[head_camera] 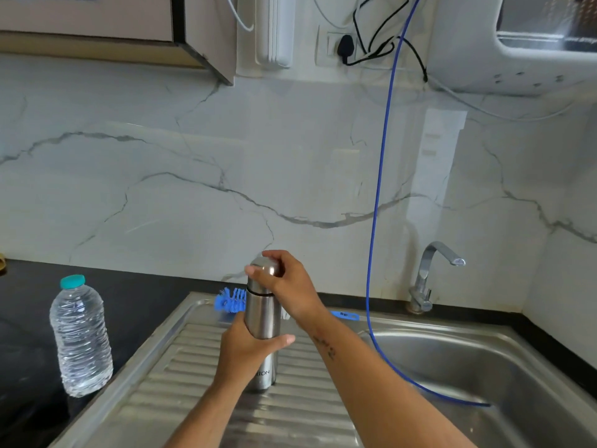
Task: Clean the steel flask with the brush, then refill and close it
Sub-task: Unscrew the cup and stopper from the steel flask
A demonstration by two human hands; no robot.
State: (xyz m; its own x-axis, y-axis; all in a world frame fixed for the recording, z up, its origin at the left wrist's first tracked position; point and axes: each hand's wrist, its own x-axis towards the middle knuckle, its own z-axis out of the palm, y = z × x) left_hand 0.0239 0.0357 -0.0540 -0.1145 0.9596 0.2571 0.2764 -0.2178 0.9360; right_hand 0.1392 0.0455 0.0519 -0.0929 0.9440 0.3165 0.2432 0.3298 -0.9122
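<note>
A steel flask (pixel 262 318) stands upright on the ribbed steel drainboard (pixel 290 412). My left hand (pixel 245 347) grips its body around the middle. My right hand (pixel 284 282) holds the steel cap (pixel 265 266), which sits on top of the flask. A blue bottle brush (pixel 230 300) lies behind the flask at the back edge of the drainboard; its blue handle end (pixel 346 315) shows to the right of my right wrist, the middle hidden by my hand and the flask.
A clear plastic water bottle (pixel 80 337) with a teal cap stands on the black counter at left. The sink basin (pixel 504 376) lies to the right, with a blue hose (pixel 378 195) hanging into it and a steel tap (pixel 429 273) behind.
</note>
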